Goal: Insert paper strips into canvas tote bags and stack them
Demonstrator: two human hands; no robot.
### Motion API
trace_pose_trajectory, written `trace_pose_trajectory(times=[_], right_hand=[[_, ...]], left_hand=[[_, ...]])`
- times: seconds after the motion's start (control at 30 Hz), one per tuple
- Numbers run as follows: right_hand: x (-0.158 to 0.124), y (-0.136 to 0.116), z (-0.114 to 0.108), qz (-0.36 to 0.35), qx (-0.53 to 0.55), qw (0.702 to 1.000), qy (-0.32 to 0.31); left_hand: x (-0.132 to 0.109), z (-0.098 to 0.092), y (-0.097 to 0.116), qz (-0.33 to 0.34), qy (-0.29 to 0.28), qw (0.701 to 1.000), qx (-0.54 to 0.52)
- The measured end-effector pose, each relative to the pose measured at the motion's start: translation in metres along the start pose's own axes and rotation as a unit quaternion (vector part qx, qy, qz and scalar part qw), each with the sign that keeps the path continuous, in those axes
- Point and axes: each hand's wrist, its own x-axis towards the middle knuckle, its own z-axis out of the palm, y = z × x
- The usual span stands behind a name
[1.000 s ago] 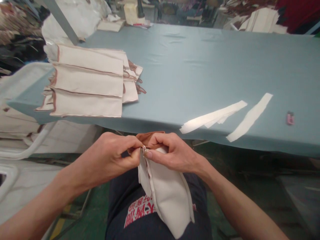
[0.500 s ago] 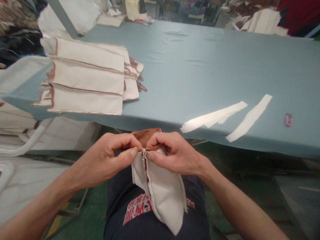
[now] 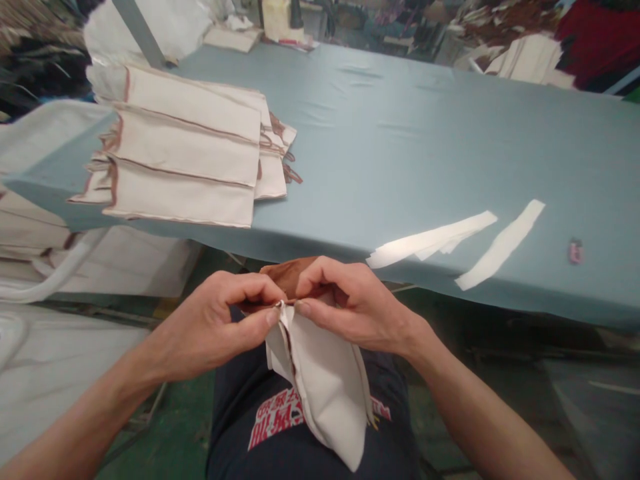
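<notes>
A sewn piece of cream fabric (image 3: 327,380) with a brown inner side (image 3: 290,272) hangs from my two hands, in front of a dark printed garment (image 3: 280,417). My left hand (image 3: 240,317) pinches its upper edge between thumb and forefinger, right at the seam. Close beside it, my right hand (image 3: 350,303) pinches the same edge with thumb and forefinger. Below the fingers a raw seam with a brown line runs down the cloth, and the lower end tapers to a loose point.
A blue-grey covered table (image 3: 360,153) lies ahead. Cream pieces with brown edging are stacked (image 3: 185,147) at its left. White strips (image 3: 435,237) and a small pink item (image 3: 575,252) lie at the right. A white-framed cart (image 3: 55,273) stands left, holding fabric.
My left fingers have shifted slightly at the seam, and the cloth's top there now looks more spread. The right hand keeps its pinch. The view has tilted slightly.
</notes>
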Motion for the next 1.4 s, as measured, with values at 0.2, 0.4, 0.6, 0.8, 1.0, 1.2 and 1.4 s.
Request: trace_pose_trajectory(times=[0.2,0.4,0.6,0.8,1.0,1.2,1.4], right_hand=[[0.001,0.0,-0.003,-0.111,-0.151,0.982,0.005],[0.004,-0.014,-0.008,-0.15,-0.258,0.954,-0.022],[0.0,-0.028,-0.01,-0.142,-0.343,0.928,-0.04],[-0.001,-0.031,-0.007,-0.118,-0.369,0.922,-0.026],[-0.002,-0.024,-0.002,-0.108,-0.35,0.93,0.018],[0.001,-0.017,-0.004,-0.131,-0.351,0.927,0.012],[0.006,-0.018,-0.018,-0.156,-0.372,0.915,-0.014]], left_hand=[[-0.003,0.002,-0.005,-0.014,0.017,1.0,-0.005],[-0.002,0.003,0.0,0.011,0.023,1.0,0.007],[-0.005,0.008,0.006,0.029,0.04,0.998,0.03],[-0.003,0.012,0.012,0.031,0.03,0.997,0.058],[0.002,0.011,0.015,0.014,0.014,0.998,0.061],[0.003,0.017,0.013,-0.004,0.037,0.999,0.018],[0.005,0.024,0.019,0.017,0.074,0.997,0.011]])
